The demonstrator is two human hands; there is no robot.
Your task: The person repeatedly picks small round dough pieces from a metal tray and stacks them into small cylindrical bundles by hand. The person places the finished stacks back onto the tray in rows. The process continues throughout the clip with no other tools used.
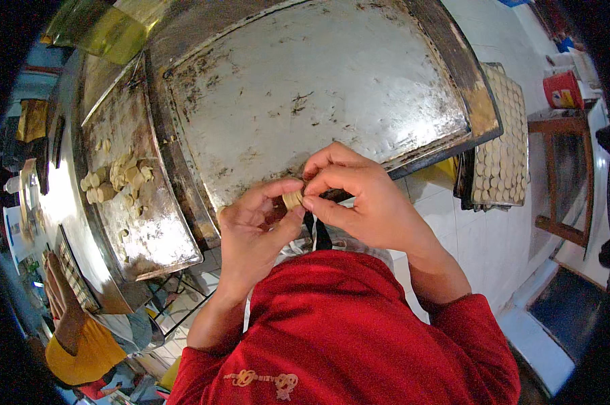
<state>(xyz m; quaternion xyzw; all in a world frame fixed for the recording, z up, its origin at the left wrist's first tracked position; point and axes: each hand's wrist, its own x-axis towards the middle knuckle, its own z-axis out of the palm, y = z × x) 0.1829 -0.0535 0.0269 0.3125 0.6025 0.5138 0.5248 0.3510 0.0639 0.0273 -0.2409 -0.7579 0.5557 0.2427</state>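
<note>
Between my hands, over the near edge of a large worn metal baking tray point(305, 96), is a short stack of thin pale dough rounds point(293, 199). My left hand point(259, 212) grips the stack between thumb and forefinger. The fingertips of my right hand point(345, 192) are pinched together at the stack's right end; whether they hold a round cannot be told. On a second metal tray point(158, 238) to the left lies a loose heap of similar pale rounds point(127, 174), some of them in small stacks.
At the right, a tray of pale rounds in close rows point(500, 142) rests on a pile of dark trays. Beyond it are a wooden frame point(586, 187) and a red bucket point(563, 90). A co-worker in a yellow sleeve point(84, 352) is at the lower left, beside a filled tray point(77, 276).
</note>
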